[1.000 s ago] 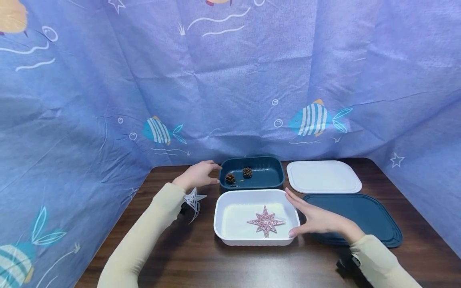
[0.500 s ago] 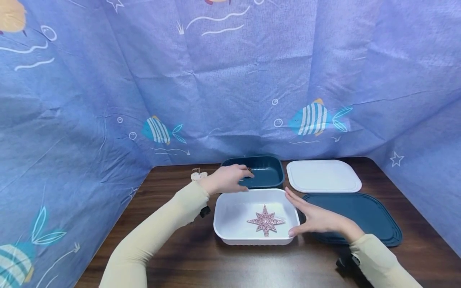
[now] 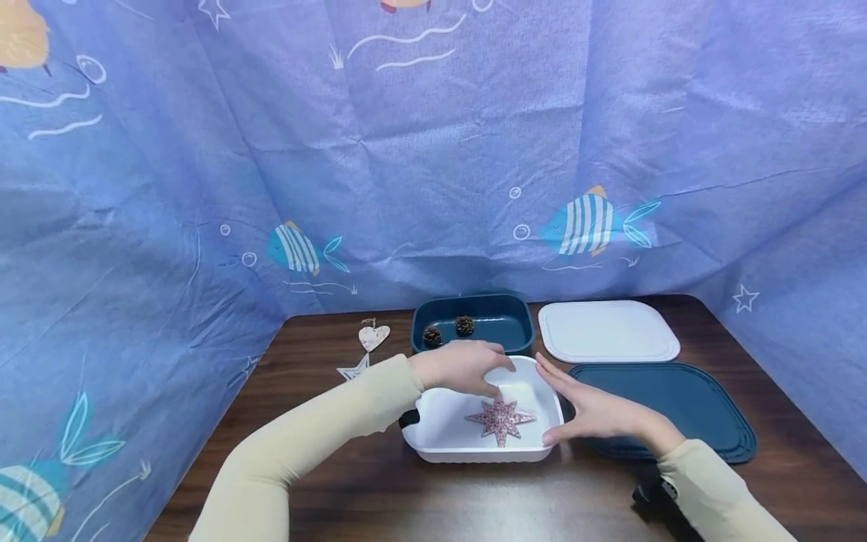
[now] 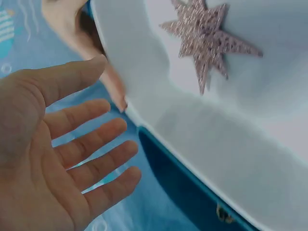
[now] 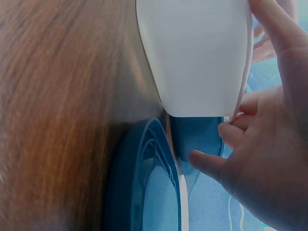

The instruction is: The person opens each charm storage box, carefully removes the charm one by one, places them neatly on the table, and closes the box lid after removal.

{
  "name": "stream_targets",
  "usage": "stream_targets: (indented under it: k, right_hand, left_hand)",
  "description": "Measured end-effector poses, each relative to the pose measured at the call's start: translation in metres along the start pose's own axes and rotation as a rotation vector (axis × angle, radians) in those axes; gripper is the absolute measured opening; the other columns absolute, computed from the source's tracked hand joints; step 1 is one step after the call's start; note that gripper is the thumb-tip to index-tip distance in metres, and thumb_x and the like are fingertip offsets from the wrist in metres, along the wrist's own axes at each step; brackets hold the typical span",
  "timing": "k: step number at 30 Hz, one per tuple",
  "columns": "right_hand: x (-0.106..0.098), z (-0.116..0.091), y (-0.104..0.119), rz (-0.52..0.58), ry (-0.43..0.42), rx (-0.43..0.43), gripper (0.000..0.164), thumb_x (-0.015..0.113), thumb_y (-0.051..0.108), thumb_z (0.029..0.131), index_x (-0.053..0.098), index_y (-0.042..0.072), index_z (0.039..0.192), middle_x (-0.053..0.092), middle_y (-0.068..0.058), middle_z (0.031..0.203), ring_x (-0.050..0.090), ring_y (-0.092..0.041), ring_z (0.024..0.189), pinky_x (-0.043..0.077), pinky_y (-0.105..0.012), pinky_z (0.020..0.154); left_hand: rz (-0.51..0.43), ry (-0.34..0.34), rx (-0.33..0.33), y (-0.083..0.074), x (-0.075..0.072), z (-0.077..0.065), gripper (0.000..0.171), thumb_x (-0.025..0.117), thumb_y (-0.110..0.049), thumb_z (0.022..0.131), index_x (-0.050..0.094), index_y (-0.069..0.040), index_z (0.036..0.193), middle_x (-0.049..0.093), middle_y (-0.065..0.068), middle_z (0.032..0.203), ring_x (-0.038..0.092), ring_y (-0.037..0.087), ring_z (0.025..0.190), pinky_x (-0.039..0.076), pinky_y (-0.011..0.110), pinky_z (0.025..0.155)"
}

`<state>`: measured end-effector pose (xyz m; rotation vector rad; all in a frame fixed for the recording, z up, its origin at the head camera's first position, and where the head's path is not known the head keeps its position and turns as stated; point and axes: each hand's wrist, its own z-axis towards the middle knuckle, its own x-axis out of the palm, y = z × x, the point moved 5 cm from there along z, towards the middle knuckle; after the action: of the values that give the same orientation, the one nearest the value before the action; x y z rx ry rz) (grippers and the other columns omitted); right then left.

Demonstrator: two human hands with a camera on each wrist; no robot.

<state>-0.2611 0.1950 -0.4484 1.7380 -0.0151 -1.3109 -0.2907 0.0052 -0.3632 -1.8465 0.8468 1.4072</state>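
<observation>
A white rectangular box (image 3: 447,452) stands on the table, a pink glittery eight-pointed star ornament (image 3: 500,418) lying inside it. Over the box is my left hand (image 3: 463,366), palm down in the head view. Its fingers (image 4: 103,159) are spread and hold nothing in the left wrist view. My right hand (image 3: 596,410) holds the box's right end, thumb at the near corner and fingers at the far one. Behind stands a dark blue box (image 3: 501,301) with two pine cones (image 3: 464,325); my left arm hides part of its front.
A white lid (image 3: 609,331) and a dark blue lid (image 3: 667,406) lie flat on the right. On the left rest a white heart ornament (image 3: 373,336) and a white star ornament (image 3: 354,369), the latter partly behind the sleeve. A patterned blue cloth (image 3: 433,150) hangs behind the table.
My left hand has moved right and nearer, from the blue box's left end, across it, to over the white box. The heart ornament has come into sight. My right hand stays put.
</observation>
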Motion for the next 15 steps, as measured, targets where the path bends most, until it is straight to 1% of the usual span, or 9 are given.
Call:
stream_targets:
  k: [2, 5, 10, 13, 15]
  right_hand:
    - [0.0, -0.001, 0.0, 0.0, 0.0, 0.003, 0.114, 0.08, 0.05, 0.083, 0.011, 0.006, 0.162, -0.002, -0.017, 0.168, 0.019, -0.045, 0.148, 0.033, -0.065, 0.108]
    - [0.0, -0.002, 0.0, 0.001, 0.0, 0.004, 0.114, 0.08, 0.05, 0.083, 0.01, 0.006, 0.162, -0.002, -0.017, 0.168, 0.019, -0.045, 0.148, 0.033, -0.065, 0.108]
    - [-0.001, -0.001, 0.0, -0.004, -0.001, -0.013, 0.115, 0.08, 0.05, 0.083, 0.01, 0.006, 0.162, -0.002, -0.018, 0.168, 0.018, -0.044, 0.149, 0.034, -0.064, 0.108]
    - [-0.001, 0.0, 0.0, -0.009, -0.009, -0.02, 0.115, 0.08, 0.051, 0.082, 0.011, 0.006, 0.162, -0.001, -0.019, 0.168, 0.018, -0.043, 0.149, 0.033, -0.063, 0.108]
    - [-0.001, 0.0, -0.001, -0.011, -0.013, -0.021, 0.116, 0.08, 0.052, 0.082, 0.011, 0.005, 0.162, -0.001, -0.019, 0.168, 0.018, -0.043, 0.149, 0.033, -0.063, 0.108]
  left_hand:
    - [-0.004, 0.024, 0.008, -0.005, 0.003, 0.004, 0.048, 0.075, -0.034, 0.093, 0.065, -0.016, 0.136, 0.063, 0.003, 0.132, 0.061, 0.01, 0.112, 0.05, 0.027, 0.095]
    - [0.014, 0.054, 0.019, -0.011, 0.005, 0.008, 0.048, 0.075, -0.034, 0.093, 0.065, -0.016, 0.136, 0.062, 0.002, 0.133, 0.061, 0.01, 0.114, 0.049, 0.027, 0.098]
    - [0.023, 0.099, 0.009, -0.016, 0.01, 0.013, 0.047, 0.074, -0.034, 0.093, 0.065, -0.017, 0.136, 0.063, 0.0, 0.133, 0.06, 0.01, 0.115, 0.049, 0.029, 0.099]
    - [0.024, 0.123, -0.001, -0.018, 0.017, 0.015, 0.045, 0.074, -0.031, 0.094, 0.066, -0.017, 0.135, 0.064, 0.001, 0.13, 0.061, 0.008, 0.113, 0.049, 0.028, 0.097]
    - [0.032, 0.135, -0.005, -0.018, 0.022, 0.015, 0.045, 0.075, -0.03, 0.093, 0.067, -0.016, 0.134, 0.066, 0.001, 0.125, 0.062, 0.007, 0.106, 0.05, 0.025, 0.094]
